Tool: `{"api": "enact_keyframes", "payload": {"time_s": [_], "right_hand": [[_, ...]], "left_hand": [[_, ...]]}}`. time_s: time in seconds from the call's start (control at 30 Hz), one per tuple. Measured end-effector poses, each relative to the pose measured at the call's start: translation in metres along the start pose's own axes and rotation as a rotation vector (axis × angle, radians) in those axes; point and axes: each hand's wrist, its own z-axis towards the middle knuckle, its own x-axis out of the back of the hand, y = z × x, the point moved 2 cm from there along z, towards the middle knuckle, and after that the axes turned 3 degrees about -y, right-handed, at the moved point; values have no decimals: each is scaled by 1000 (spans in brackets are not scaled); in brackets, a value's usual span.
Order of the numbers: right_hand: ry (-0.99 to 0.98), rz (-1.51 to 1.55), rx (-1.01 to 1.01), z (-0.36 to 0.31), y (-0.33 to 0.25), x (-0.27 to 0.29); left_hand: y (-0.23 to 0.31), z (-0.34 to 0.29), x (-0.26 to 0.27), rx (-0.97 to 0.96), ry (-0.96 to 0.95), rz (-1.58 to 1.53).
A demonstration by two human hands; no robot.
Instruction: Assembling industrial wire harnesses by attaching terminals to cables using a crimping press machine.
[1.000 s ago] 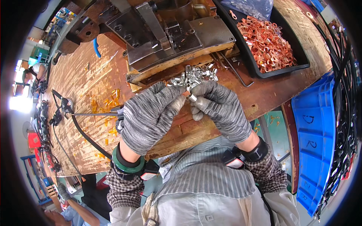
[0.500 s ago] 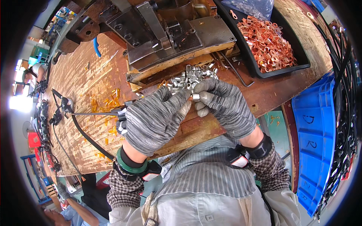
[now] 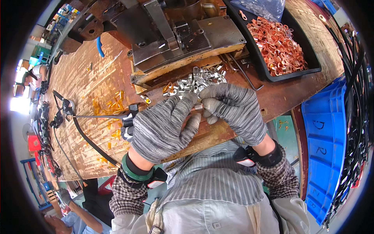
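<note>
"Head view, right hand (image 3: 235, 111): doing what?"
"Bent in at the wrist, pinching a small metal tube (image 3: 199, 106) in closed fingertips, above the table (image 3: 78, 89), near the silver pile (image 3: 200, 81)."
"And the left hand (image 3: 161, 128)?"
"Back upward, curled close to the tube's end, with thumb spread off the forefinger. Cannot tell whether holding anything."

A: What's being hidden in front of the machine (image 3: 187, 41)?

B: The right hand (image 3: 235, 111) is partly covering a metal piece (image 3: 199, 106), whose detail is looking too small to tell, and the left hand (image 3: 161, 126) is partly hiding a dark thing (image 3: 128, 121).

A: Is the machine showing whole?

B: No, the top edge is cutting it off, along with a plastic bag (image 3: 263, 8) to its right.
</note>
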Motion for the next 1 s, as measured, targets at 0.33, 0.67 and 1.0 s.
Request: {"api": "enact_keyframes", "payload": {"time_s": [0.33,0.67,1.0], "right_hand": [[-93,134,-157,-6,7,-7],[-102,79,-207,2,9,-12],[-7,162,-176,-6,21,-2]], "left_hand": [[2,-22,-2,106,-10,-174],[-26,-145,-7,635,543,-53],[-37,-129,-34,755,457,-385]]}}
